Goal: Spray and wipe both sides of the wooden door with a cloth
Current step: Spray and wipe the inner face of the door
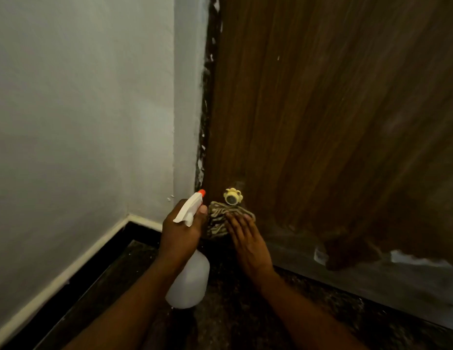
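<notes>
Brown wood-grain filled the right of the view: the wooden door, upright, with a worn grey band along its foot. A white wall took the left half and met the door at a dark, paint-flecked frame edge. Below lay a dark speckled floor, bordered on the left by a pale skirting line.

The spray bottle, translucent white, hung upright in front of the floor, its trigger head topped by an orange nozzle aimed at the door's lower left corner. The left hand was wrapped round the bottle's neck. Just beside it, not touching, the right hand lay with straight fingers flat on a striped cloth, pressing it against the door low down near the frame. A small yellow round fitting sat on the door directly above the cloth.
</notes>
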